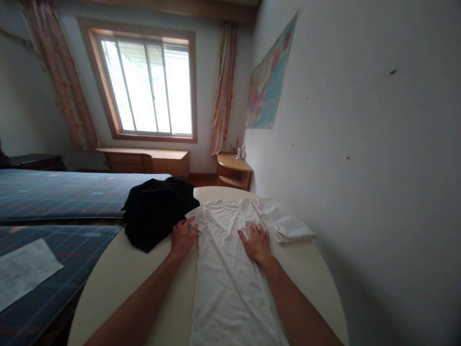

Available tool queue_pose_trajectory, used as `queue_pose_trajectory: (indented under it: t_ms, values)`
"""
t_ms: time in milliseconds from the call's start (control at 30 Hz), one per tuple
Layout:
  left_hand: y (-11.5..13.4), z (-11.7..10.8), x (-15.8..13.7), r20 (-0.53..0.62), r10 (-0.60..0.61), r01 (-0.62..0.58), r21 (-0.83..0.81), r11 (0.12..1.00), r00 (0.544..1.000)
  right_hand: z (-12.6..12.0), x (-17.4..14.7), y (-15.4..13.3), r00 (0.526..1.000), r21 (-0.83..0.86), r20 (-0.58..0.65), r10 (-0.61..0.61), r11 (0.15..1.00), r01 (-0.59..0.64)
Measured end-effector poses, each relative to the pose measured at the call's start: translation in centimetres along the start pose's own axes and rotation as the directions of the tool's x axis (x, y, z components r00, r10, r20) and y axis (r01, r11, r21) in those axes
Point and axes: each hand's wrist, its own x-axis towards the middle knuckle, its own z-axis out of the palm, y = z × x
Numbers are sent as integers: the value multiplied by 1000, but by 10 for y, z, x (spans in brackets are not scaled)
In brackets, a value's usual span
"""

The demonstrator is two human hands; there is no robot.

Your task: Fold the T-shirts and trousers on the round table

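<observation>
A white T-shirt (226, 274) lies lengthwise on a round, cream-coloured table (118, 293), its neckline at the far end and small wrinkles across its front. At the shirt's left sleeve is my left hand (184, 236), with a ring on one finger; its fingers and thumb are closed on the sleeve's edge. My right hand (257, 242) rests flat on the right side of the shirt's chest, fingers spread. Just beyond that hand, a folded white garment (288, 223) lies at the right. A heap of black cloth (156, 211) sits beside my left hand.
Beds with blue plaid covers (72, 192) stand at the left, with a sheet of paper (27, 271) on the nearer one. A white wall (378, 202) rises close on the right. Behind are a low wooden desk (154, 154) and a corner shelf (234, 166).
</observation>
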Motion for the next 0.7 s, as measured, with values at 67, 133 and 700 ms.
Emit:
queue_pose_trajectory:
  t_ms: [67,133,700]
  values:
    - [-1,5,2,-45,13,-16,-67,998,999,1,-2,2,1000,11,-5,-19,1000,19]
    - [0,8,5,-86,25,-36,-127,991,996,1,-2,3,999,17,0,-38,999,38]
    - [-6,9,16,-188,121,-165,-239,957,975,-4,-4,16,986,-25,141,-90,995,94]
